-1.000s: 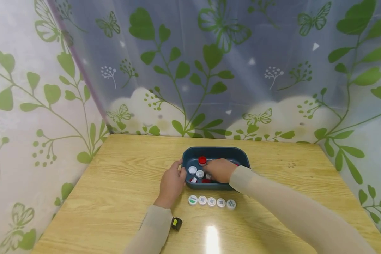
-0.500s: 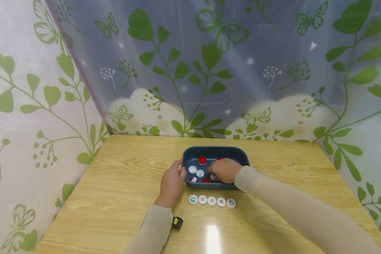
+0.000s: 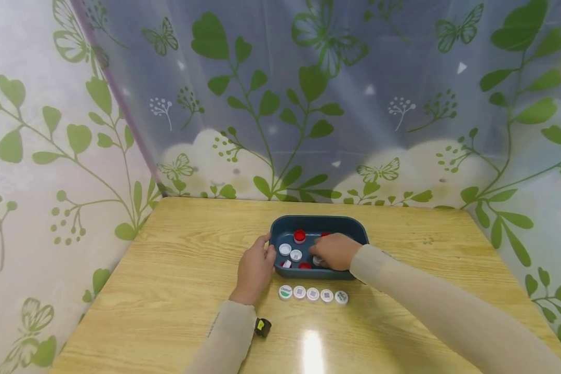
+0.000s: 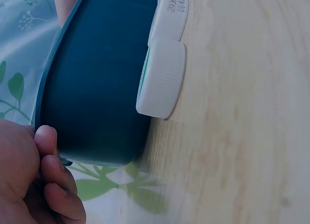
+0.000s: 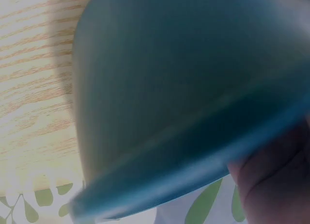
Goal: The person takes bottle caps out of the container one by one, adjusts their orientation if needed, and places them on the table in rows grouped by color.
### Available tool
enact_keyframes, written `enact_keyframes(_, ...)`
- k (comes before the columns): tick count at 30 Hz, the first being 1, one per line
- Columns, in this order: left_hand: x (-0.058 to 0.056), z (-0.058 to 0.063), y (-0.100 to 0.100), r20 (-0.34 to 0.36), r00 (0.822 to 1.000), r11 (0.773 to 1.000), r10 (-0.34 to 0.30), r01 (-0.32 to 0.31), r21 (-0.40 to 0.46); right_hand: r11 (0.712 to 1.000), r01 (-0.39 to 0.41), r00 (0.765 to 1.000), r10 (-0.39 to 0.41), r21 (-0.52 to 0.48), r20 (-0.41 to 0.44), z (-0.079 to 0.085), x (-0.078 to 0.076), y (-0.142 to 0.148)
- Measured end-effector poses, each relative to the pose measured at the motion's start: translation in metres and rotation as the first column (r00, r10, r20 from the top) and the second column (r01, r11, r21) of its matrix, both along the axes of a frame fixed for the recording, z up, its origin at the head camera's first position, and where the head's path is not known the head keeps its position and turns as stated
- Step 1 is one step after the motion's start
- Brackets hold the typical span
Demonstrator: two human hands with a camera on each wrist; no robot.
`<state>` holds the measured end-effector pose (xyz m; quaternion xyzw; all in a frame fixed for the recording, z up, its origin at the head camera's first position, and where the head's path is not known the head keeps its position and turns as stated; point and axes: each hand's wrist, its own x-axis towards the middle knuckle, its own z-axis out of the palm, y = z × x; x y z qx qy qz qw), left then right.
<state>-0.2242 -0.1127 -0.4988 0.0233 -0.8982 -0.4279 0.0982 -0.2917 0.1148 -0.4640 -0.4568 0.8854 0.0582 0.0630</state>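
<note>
Blue tub [image 3: 280,228] holds red and white caps [image 3: 290,251]; left hand [image 3: 254,267] grips its rim, right hand's [image 3: 334,251] fingers hidden.

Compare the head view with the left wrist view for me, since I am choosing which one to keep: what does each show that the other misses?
Only the head view shows the right hand reaching into the blue bin, the red and white caps inside, and the full row of five caps. Only the left wrist view shows the ribbed side of the nearest cap and printed digits on the next. Both show the left hand at the bin's left end on the wooden table.
</note>
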Motion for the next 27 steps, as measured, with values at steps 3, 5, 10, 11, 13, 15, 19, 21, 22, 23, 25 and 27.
enact_keyframes(3,-0.0004,-0.0005,0.0006,0.002,1.000,1.000,0.004,-0.004,-0.005,1.000,-0.005,1.000,0.005,0.001,-0.006,-0.0029,-0.0016,0.0007)
enact_keyframes(5,-0.0005,-0.0007,0.0009,0.004,1.000,1.000,0.005,-0.005,-0.011,1.000,0.000,1.000,0.000,0.002,-0.004,-0.0031,-0.0017,0.0008)
enact_keyframes(10,0.0002,-0.0004,0.0011,0.000,1.000,1.000,0.012,-0.012,-0.017,1.000,0.010,1.000,-0.010,0.005,0.008,-0.0018,-0.0010,0.0006)
enact_keyframes(11,0.0004,-0.0002,0.0013,0.000,1.000,1.000,0.013,-0.013,-0.019,1.000,0.009,1.000,-0.009,0.005,0.011,-0.0019,-0.0010,0.0007)
enact_keyframes(13,0.0004,0.0005,0.0017,0.002,1.000,1.000,0.016,-0.016,-0.021,1.000,0.007,1.000,-0.007,0.003,0.011,-0.0024,-0.0017,0.0015)
enact_keyframes(15,-0.0002,0.0013,0.0023,0.005,1.000,1.000,0.015,-0.015,-0.021,1.000,0.005,1.000,-0.005,-0.005,0.010,-0.0025,-0.0029,0.0026)
enact_keyframes(19,-0.0012,0.0027,0.0031,0.017,1.000,1.000,0.017,-0.017,-0.012,1.000,0.006,1.000,-0.006,-0.025,0.008,-0.0038,-0.0050,0.0047)
enact_keyframes(21,-0.0005,0.0029,0.0031,0.032,0.999,1.000,0.018,-0.018,-0.004,0.999,0.011,1.000,-0.011,-0.033,0.013,-0.0052,-0.0051,0.0051)
enact_keyframes(22,0.0002,0.0027,0.0029,0.039,0.999,1.000,0.018,-0.019,0.002,0.999,0.013,1.000,-0.012,-0.038,0.020,-0.0055,-0.0046,0.0047)
enact_keyframes(23,0.0008,0.0023,0.0024,0.043,0.999,1.000,0.020,-0.020,0.004,0.999,0.015,1.000,-0.014,-0.041,0.026,-0.0058,-0.0041,0.0041)
enact_keyframes(25,0.0018,0.0017,0.0025,0.050,0.999,1.000,0.020,-0.020,0.004,0.999,0.019,0.999,-0.018,-0.042,0.032,-0.0051,-0.0027,0.0037)
enact_keyframes(27,0.0017,0.0026,0.0041,0.051,0.999,1.000,0.018,-0.018,0.004,0.999,0.023,0.999,-0.022,-0.044,0.038,-0.0036,-0.0023,0.0046)
